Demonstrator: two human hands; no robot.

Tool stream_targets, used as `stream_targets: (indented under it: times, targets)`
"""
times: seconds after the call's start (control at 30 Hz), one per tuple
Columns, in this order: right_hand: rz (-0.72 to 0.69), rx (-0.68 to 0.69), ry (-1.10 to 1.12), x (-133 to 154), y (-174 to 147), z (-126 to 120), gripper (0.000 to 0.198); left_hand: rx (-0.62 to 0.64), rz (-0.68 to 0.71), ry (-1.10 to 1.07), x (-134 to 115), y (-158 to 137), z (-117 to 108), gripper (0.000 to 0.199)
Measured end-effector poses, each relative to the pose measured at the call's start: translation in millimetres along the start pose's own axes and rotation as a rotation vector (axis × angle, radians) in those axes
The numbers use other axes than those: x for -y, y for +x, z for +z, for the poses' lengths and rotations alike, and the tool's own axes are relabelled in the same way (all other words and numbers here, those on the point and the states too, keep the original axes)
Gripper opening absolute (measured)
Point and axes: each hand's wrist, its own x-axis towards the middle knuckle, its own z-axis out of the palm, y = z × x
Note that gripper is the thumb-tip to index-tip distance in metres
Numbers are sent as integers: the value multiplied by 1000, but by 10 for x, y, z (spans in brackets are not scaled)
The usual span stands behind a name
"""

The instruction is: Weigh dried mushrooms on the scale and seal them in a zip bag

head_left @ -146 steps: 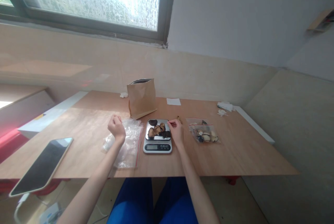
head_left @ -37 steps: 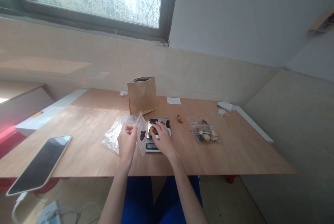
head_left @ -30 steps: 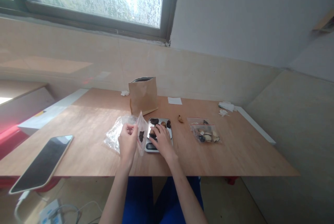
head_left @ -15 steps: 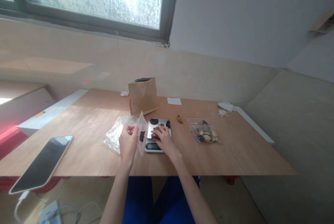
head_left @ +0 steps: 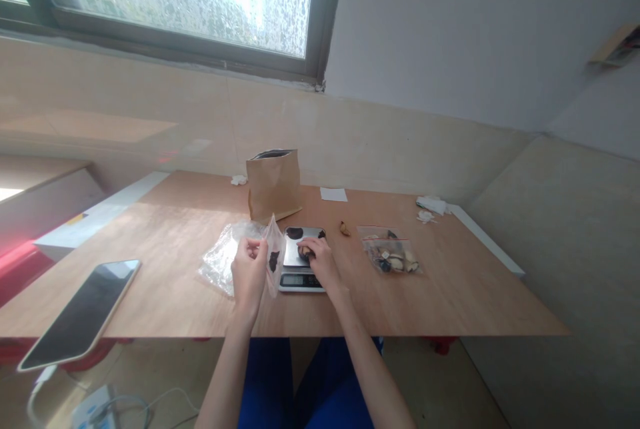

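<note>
Fingers of the right hand [head_left: 319,261] curl down onto the tray of a small kitchen scale [head_left: 301,268], closed over dark dried pieces [head_left: 306,252] that lie under the fingertips; how firm the pinch is cannot be told from this head view. Just to the left, the left hand [head_left: 249,270] holds a small clear bag [head_left: 273,257] upright off the tabletop [head_left: 450,296], fingers and thumb pinched on its near edge, with one dark piece already showing inside it. The bag stands long axis up, its top pointed toward the window, and it sits between the two hands, touching or nearly touching the scale's left edge. From the right fingertips the bag lies directly left and very near, so the right hand is the one closest to the pieces and the left hand the one closest to the bag. One more dark piece [head_left: 295,232] rests at the far end of the tray, beyond the fingers. Behind the left hand lies a crumpled heap of clear plastic [head_left: 220,259]; a brown paper bag [head_left: 273,184] stands upright farther back, and a filled zip bag [head_left: 393,256] lies well to the right. A phone [head_left: 80,312] rests near the left edge.
</note>
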Motion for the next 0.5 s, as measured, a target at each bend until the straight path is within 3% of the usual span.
stream_targets:
  times: [0.17,0.27,0.37,0.5]
  targets:
    - [117,-175,235,183,107,-71,47,-6,15,-11,40,6,45,26]
    - [178,-204,429,428,171,-149,46,-13,28,12,58,18,78,25]
    - [145,-119,529,658,213,-228,44,-22,59,38,65,16,105,24]
    - [130,118,405,807,201,-303,39,-29,73,-4,65,-8,115,23]
